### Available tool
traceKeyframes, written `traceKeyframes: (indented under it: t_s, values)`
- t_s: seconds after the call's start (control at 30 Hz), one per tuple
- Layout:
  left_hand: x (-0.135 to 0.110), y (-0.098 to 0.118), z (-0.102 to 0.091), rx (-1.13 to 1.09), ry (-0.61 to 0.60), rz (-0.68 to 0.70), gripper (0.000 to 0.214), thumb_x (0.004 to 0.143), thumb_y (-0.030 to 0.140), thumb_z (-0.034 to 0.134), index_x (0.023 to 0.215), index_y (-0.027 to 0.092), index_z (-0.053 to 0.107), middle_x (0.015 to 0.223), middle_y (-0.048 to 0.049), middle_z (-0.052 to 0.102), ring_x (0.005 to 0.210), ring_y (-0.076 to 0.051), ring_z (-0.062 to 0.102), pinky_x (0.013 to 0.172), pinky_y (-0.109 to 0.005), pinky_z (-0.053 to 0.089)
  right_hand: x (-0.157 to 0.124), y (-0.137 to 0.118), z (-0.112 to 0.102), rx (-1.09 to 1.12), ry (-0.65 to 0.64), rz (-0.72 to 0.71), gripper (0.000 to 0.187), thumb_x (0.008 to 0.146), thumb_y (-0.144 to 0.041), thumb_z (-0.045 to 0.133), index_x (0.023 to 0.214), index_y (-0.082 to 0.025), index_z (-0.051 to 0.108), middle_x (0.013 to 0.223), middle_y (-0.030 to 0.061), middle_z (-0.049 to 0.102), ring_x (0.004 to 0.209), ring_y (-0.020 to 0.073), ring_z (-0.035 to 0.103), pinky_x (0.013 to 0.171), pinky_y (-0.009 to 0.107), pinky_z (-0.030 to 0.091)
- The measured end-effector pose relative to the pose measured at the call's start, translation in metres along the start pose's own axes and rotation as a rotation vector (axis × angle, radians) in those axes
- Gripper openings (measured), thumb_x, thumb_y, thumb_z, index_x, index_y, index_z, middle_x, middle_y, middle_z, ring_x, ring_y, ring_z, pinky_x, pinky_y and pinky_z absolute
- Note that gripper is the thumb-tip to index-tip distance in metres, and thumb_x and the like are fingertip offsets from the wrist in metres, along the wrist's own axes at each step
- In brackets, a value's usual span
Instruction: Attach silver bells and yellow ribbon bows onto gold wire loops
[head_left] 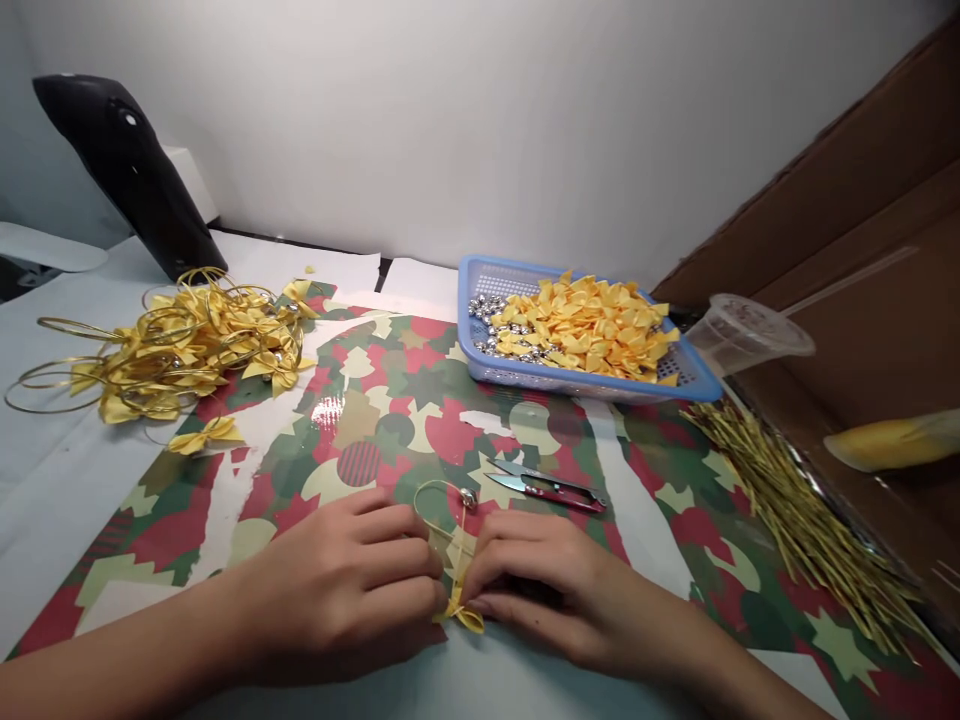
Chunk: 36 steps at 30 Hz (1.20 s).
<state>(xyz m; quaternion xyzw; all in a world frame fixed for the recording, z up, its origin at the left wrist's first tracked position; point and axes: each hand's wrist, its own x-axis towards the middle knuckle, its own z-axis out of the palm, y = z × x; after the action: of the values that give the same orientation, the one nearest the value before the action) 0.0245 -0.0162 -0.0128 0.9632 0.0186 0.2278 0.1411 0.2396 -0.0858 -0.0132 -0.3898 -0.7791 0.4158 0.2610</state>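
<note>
Close to the table's front edge, my left hand (pixel 360 585) and my right hand (pixel 540 580) meet around a small yellow ribbon bow (pixel 466 616). Both are closed on it, with fingertips pinching from either side; the left fingertips are partly hidden. A thin gold cord (pixel 429 490) loops up from between the fingers, and a small silver bell (pixel 468 497) lies by its upper end. Just beyond my right hand rest thread snips (pixel 562 495) with red handles, blades pointing left.
A blue basket (pixel 585 385) holds yellow ribbon pieces and silver bells. Finished-looking bows with gold loops (pixel 172 350) are heaped at left, near a black upright device (pixel 135 180). On the right lie gold strands (pixel 810 530), a clear plastic cup (pixel 750 330) and cardboard (pixel 847 250).
</note>
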Motion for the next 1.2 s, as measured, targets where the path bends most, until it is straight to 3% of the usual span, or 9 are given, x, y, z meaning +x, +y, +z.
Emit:
traceKeyframes:
  t_s: [0.27, 0.37, 0.5, 0.67, 0.77, 0.83, 0.93, 1.03, 1.2]
  values:
    - [-0.007, -0.002, 0.003, -0.098, -0.057, 0.048, 0.033, 0.098, 0.013, 0.03, 0.095, 0.013, 0.063, 0.074, -0.007, 0.067, 0.068, -0.019, 0.058, 0.061, -0.031, 0.045, -0.005, -0.004, -0.005, 0.132, 0.031, 0.048, 0.011, 0.089, -0.014, 0.055, 0.084, -0.016, 0.065, 0.078, 0.0032, 0.064, 0.07, 0.0132, 0.057, 0.065, 0.024, 0.045]
    - [-0.005, -0.002, 0.001, -0.112, -0.051, 0.041, 0.037, 0.098, 0.013, 0.026, 0.095, 0.013, 0.063, 0.073, -0.0078, 0.067, 0.068, -0.019, 0.059, 0.061, -0.03, 0.046, -0.01, -0.01, -0.016, 0.287, 0.23, 0.108, 0.01, 0.089, -0.022, 0.059, 0.08, -0.02, 0.064, 0.072, 0.0001, 0.061, 0.064, 0.012, 0.054, 0.057, 0.023, 0.043]
    - [0.001, 0.001, -0.006, -0.081, -0.093, 0.048, 0.041, 0.099, 0.011, 0.024, 0.092, 0.011, 0.064, 0.073, -0.0081, 0.069, 0.067, -0.018, 0.059, 0.061, -0.029, 0.049, -0.012, -0.025, -0.03, 0.445, 0.592, 0.061, 0.012, 0.089, -0.031, 0.061, 0.079, -0.026, 0.065, 0.065, -0.0025, 0.054, 0.057, 0.0108, 0.049, 0.051, 0.023, 0.041]
    - [0.003, 0.002, -0.011, -0.057, -0.098, 0.057, 0.042, 0.098, 0.011, 0.026, 0.089, 0.01, 0.066, 0.075, -0.0078, 0.071, 0.066, -0.018, 0.059, 0.059, -0.029, 0.05, -0.014, -0.046, -0.045, 0.509, 0.825, -0.014, 0.016, 0.085, -0.033, 0.067, 0.07, -0.027, 0.064, 0.056, -0.0005, 0.047, 0.049, 0.0129, 0.045, 0.038, 0.026, 0.035]
    - [0.003, 0.002, -0.01, -0.048, -0.083, 0.07, 0.042, 0.098, 0.011, 0.027, 0.086, 0.01, 0.067, 0.074, -0.0077, 0.071, 0.064, -0.018, 0.059, 0.058, -0.029, 0.049, -0.019, -0.052, -0.052, 0.468, 0.776, -0.096, 0.014, 0.087, -0.032, 0.063, 0.073, -0.031, 0.066, 0.05, -0.0014, 0.041, 0.038, 0.0128, 0.04, 0.027, 0.026, 0.03]
    - [0.003, 0.002, -0.01, -0.043, -0.08, 0.079, 0.043, 0.098, 0.011, 0.026, 0.086, 0.01, 0.067, 0.074, -0.0078, 0.071, 0.064, -0.018, 0.059, 0.058, -0.029, 0.049, -0.021, -0.053, -0.05, 0.297, 0.716, -0.095, 0.011, 0.089, -0.03, 0.06, 0.079, -0.032, 0.066, 0.053, -0.0001, 0.049, 0.042, 0.0137, 0.046, 0.029, 0.025, 0.035]
    - [0.005, 0.002, -0.01, -0.035, -0.069, 0.091, 0.045, 0.099, 0.012, 0.024, 0.086, 0.01, 0.067, 0.074, -0.0072, 0.072, 0.062, -0.017, 0.059, 0.057, -0.028, 0.048, -0.016, -0.046, -0.037, 0.024, 0.386, -0.049, 0.009, 0.089, -0.02, 0.06, 0.088, -0.027, 0.066, 0.067, 0.0016, 0.064, 0.059, 0.0146, 0.058, 0.051, 0.026, 0.049]
    - [0.006, 0.003, -0.011, -0.028, -0.084, 0.083, 0.047, 0.1, 0.013, 0.021, 0.087, 0.011, 0.067, 0.077, -0.0063, 0.072, 0.063, -0.016, 0.06, 0.056, -0.028, 0.047, -0.007, -0.029, -0.018, -0.029, 0.14, -0.047, 0.01, 0.089, -0.012, 0.056, 0.089, -0.02, 0.063, 0.075, 0.0027, 0.065, 0.064, 0.0128, 0.057, 0.058, 0.023, 0.048]
    - [0.002, 0.002, -0.006, -0.067, -0.109, 0.074, 0.047, 0.1, 0.014, 0.021, 0.088, 0.012, 0.066, 0.077, -0.0069, 0.072, 0.065, -0.016, 0.061, 0.056, -0.027, 0.048, -0.004, -0.006, -0.002, -0.007, 0.041, -0.006, 0.013, 0.092, -0.012, 0.051, 0.088, -0.016, 0.062, 0.078, 0.0044, 0.061, 0.071, 0.0133, 0.056, 0.062, 0.022, 0.046]
